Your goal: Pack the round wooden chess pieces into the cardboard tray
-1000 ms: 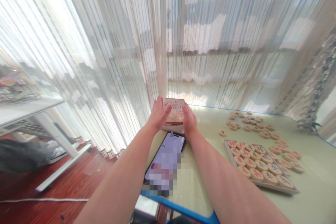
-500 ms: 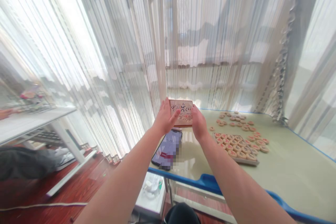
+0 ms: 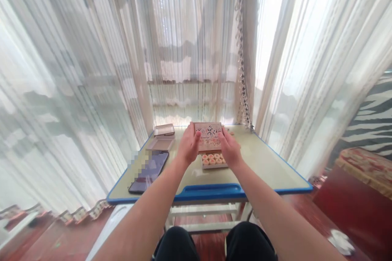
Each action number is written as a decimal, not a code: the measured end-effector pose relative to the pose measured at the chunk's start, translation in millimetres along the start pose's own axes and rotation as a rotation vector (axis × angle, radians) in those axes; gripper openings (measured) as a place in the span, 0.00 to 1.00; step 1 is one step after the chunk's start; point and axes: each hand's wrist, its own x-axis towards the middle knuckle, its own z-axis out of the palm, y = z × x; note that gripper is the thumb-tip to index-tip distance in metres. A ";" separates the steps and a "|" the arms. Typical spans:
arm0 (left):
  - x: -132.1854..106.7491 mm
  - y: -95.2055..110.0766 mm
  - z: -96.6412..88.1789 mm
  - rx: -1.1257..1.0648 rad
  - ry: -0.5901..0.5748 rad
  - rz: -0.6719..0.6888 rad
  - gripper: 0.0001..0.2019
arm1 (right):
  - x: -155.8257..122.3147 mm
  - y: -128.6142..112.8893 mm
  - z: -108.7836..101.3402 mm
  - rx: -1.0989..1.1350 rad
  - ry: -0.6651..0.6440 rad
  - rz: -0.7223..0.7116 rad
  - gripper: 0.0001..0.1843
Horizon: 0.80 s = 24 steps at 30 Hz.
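Observation:
A Chinese chess box lid, printed with large dark characters, is held upright between both hands, its printed face toward me. My left hand grips its left edge, with the thumb over the front. My right hand clasps the right edge the same way. Just below and partly behind the lid, a shallow tray of round wooden chess pieces sits on the table. More loose pieces show behind my right hand; the rest are hidden by the lid and hands.
On the table, a phone lies at the left. Beyond it are a shallow box part and another box piece. A blue rim edges the table. Curtains hang behind, and a red seat stands at right.
The view has turned right, bringing the box parts at left into sight. Both hands still hold the lid, which has shifted rightward from above the phone to over the piece tray.

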 end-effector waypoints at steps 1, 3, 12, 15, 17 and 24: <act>0.3 3.1 11.7 -0.024 0.001 0.001 0.31 | 0.1 5.2 -8.4 -0.020 0.015 0.003 0.26; 1.1 5.7 33.2 -0.049 0.002 0.014 0.30 | -0.4 17.5 -19.8 -0.041 0.025 0.024 0.27; 4.2 -37.3 67.3 -0.035 -0.087 -0.028 0.32 | -6.0 67.5 -6.1 -0.056 -0.084 0.129 0.31; 2.7 -46.8 63.1 -0.046 -0.067 -0.074 0.31 | -4.9 69.5 -1.0 -0.129 -0.160 0.140 0.34; 1.5 -49.0 61.8 -0.020 -0.073 -0.077 0.31 | -4.4 69.1 0.1 -0.179 -0.176 0.146 0.35; -0.5 -53.0 68.3 0.084 -0.142 -0.082 0.33 | -4.1 68.7 -1.5 -0.210 -0.143 0.145 0.29</act>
